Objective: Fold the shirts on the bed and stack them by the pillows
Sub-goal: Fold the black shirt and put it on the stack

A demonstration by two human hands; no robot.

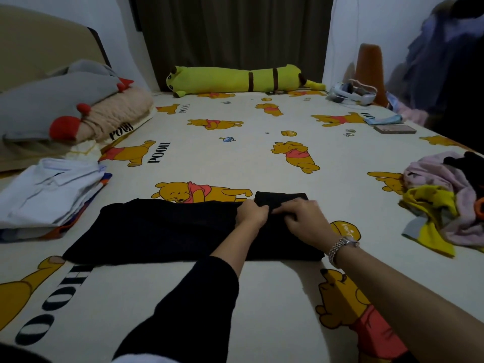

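A black shirt (162, 231) lies flat and partly folded across the bed (235, 153) in front of me. My left hand (252, 213) pinches its far edge near the sleeve. Right beside it, my right hand (305, 218), with a metal watch on the wrist, grips the same fabric. A folded stack topped by a white shirt (49, 192) sits at the left, near the pillows (60, 106). A heap of unfolded clothes (445, 203) in pink, yellow and black lies at the right edge.
A long yellow plush toy (235, 78) lies along the far edge by the dark curtain. A white headset (351, 94), a phone (394, 129) and an orange cone (370, 72) are at the far right. Clothes hang at the right wall.
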